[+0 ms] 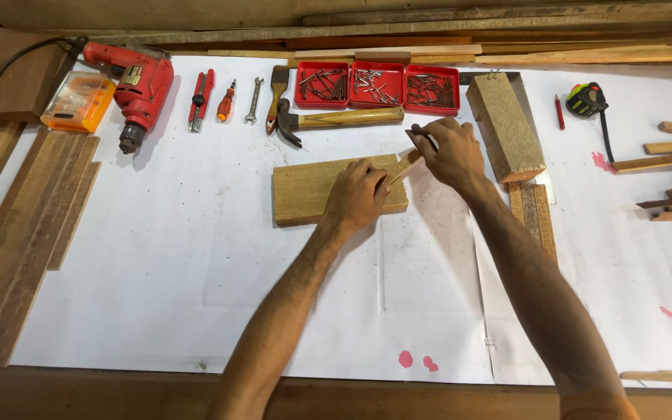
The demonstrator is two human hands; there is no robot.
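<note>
Item: small wood strip (404,166), gripped by both left hand (356,196) and right hand (451,152), lay over board (305,190) at table (196,272) centre; hammer (336,119) and nails (375,84) untouched, nothing fastened.

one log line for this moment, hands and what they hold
left hand: pressing on flat wooden board | right hand: gripping thin wooden stick at board's right end | hammer lying behind board
</note>
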